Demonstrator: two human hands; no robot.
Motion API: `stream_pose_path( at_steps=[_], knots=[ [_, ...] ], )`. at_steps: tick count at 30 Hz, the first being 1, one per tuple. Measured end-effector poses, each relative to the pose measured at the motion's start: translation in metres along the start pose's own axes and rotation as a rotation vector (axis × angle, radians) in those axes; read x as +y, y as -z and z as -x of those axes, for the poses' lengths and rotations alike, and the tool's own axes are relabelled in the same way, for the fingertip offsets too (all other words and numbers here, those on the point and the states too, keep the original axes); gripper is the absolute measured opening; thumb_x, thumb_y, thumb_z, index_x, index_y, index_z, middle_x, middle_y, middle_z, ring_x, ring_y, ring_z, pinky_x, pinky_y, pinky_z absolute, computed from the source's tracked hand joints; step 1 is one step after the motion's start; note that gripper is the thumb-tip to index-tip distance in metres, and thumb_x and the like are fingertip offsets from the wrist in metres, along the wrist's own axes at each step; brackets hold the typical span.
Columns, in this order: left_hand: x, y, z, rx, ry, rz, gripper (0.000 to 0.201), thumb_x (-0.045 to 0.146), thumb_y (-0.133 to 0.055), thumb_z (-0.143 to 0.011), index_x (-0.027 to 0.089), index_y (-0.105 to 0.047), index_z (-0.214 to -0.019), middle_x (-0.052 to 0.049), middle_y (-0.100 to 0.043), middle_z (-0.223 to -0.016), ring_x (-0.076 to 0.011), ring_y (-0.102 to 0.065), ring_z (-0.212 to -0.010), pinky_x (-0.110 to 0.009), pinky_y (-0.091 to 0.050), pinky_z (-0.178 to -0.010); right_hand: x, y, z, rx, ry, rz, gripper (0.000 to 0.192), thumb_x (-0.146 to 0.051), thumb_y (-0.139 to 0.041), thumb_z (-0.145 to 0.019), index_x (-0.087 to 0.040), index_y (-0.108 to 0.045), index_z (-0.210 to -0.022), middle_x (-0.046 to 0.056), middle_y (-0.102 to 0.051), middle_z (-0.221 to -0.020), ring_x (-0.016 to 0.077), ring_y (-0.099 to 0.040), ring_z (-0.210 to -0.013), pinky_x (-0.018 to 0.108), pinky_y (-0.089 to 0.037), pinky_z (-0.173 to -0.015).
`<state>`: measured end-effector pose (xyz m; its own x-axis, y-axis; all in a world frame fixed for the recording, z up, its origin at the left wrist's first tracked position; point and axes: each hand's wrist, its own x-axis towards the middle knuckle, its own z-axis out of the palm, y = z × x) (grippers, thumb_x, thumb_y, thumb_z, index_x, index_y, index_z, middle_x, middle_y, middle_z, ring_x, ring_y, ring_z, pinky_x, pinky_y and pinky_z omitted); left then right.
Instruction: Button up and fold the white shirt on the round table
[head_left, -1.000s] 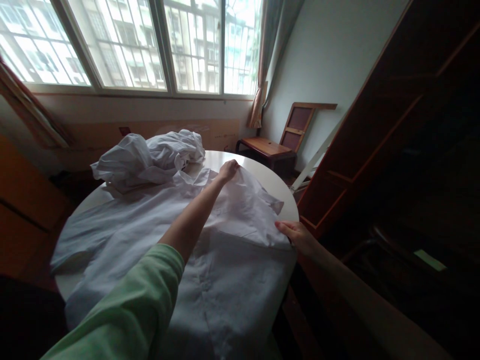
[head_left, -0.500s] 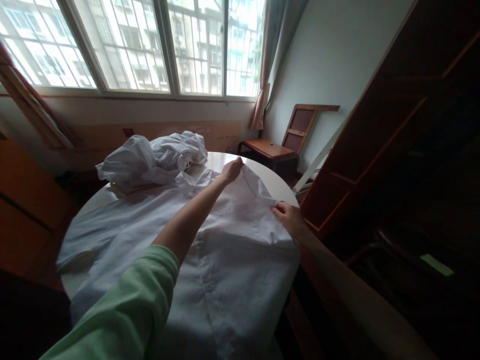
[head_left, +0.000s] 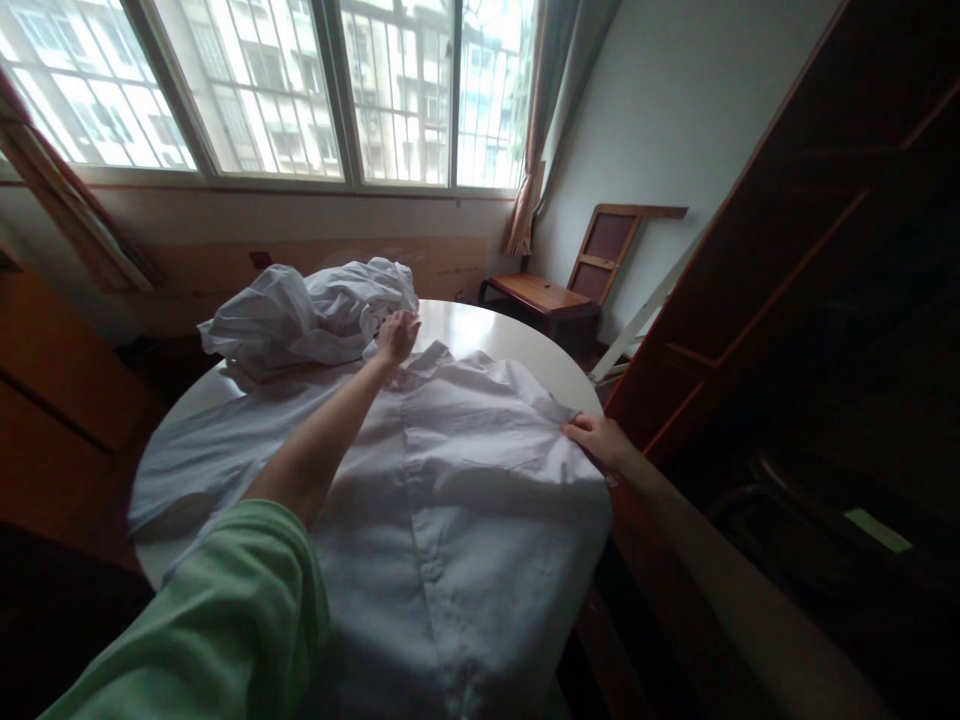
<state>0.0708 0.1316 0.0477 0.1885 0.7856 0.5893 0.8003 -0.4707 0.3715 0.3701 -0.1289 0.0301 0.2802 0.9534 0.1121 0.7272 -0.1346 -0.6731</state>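
A white button-front shirt point(head_left: 495, 520) lies spread over the round table, its collar point(head_left: 433, 355) toward the window and its button line running toward me. My right hand point(head_left: 600, 440) pinches the shirt's cloth at the right edge, near the shoulder. Beyond the collar's left side, my left hand point(head_left: 398, 337) hovers with loosely bent fingers, close to a crumpled pile of white cloth point(head_left: 300, 310). No cloth shows between its fingers. My left forearm covers part of the shirt's left side.
The white round table point(head_left: 525, 335) has a bare rim at the far right. A wooden chair point(head_left: 547, 292) stands beyond it by the wall. Dark wood panelling point(head_left: 720, 330) rises at the right, and a barred window point(head_left: 262, 90) spans the back.
My left hand has let go of the shirt's right shoulder area and moved left, past the collar. The raised cloth has settled flatter. My right hand has shifted slightly right, keeping its pinch.
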Motion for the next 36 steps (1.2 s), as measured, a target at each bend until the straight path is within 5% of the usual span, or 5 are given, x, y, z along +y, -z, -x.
stream_pose_path(
  at_steps=[5, 9, 13, 23, 36],
  knots=[
    [-0.068, 0.041, 0.019, 0.103, 0.166, -0.053, 0.016, 0.024, -0.041, -0.088, 0.015, -0.054, -0.089, -0.013, -0.06, -0.095, -0.0236, -0.055, -0.094, -0.032, -0.039, -0.085, -0.014, 0.011, -0.005, 0.183, 0.064, 0.13, 0.035, -0.044, -0.052, -0.071, -0.02, -0.047, -0.045, 0.0, -0.047, -0.045, 0.0132, -0.044, -0.05, 0.026, -0.028, -0.05],
    [-0.087, 0.058, 0.04, -0.162, 0.213, 0.027, 0.019, 0.03, -0.048, -0.084, 0.017, -0.054, -0.071, -0.007, -0.06, -0.074, -0.0197, -0.055, -0.072, -0.028, -0.04, -0.068, -0.057, 0.005, -0.021, 0.101, 0.196, 0.072, 0.032, -0.041, -0.05, -0.077, -0.02, -0.05, -0.053, -0.001, -0.052, -0.049, 0.0124, -0.047, -0.051, 0.026, -0.031, -0.054],
    [-0.084, 0.061, 0.051, -0.324, 0.224, 0.089, 0.02, 0.029, -0.061, -0.072, 0.017, -0.053, -0.059, -0.002, -0.055, -0.058, -0.0164, -0.052, -0.06, -0.024, -0.036, -0.059, -0.109, -0.027, -0.055, -0.087, 0.298, 0.141, 0.022, -0.032, -0.053, -0.079, -0.018, -0.057, -0.063, 0.001, -0.061, -0.058, 0.0122, -0.053, -0.056, 0.024, -0.034, -0.057],
    [-0.053, 0.09, 0.082, 0.068, 0.129, 0.44, 0.009, 0.025, -0.059, -0.069, 0.017, -0.057, -0.073, -0.003, -0.057, -0.086, -0.0139, -0.054, -0.078, -0.023, -0.044, -0.071, -0.168, -0.114, -0.128, -0.147, 0.312, 0.152, 0.047, -0.017, -0.063, -0.071, -0.012, -0.052, -0.116, 0.016, -0.057, -0.122, 0.0239, -0.055, -0.106, 0.03, -0.042, -0.083],
    [-0.037, 0.104, 0.1, -0.072, 0.05, 0.582, 0.007, 0.018, -0.046, -0.062, 0.016, -0.052, -0.066, 0.002, -0.051, -0.064, -0.0112, -0.047, -0.066, -0.02, -0.038, -0.062, -0.159, -0.142, -0.137, -0.255, 0.391, -0.371, 0.023, -0.019, -0.057, -0.055, -0.017, -0.051, -0.077, -0.001, -0.057, -0.075, 0.014, -0.051, -0.071, 0.026, -0.041, -0.069]
  ],
)
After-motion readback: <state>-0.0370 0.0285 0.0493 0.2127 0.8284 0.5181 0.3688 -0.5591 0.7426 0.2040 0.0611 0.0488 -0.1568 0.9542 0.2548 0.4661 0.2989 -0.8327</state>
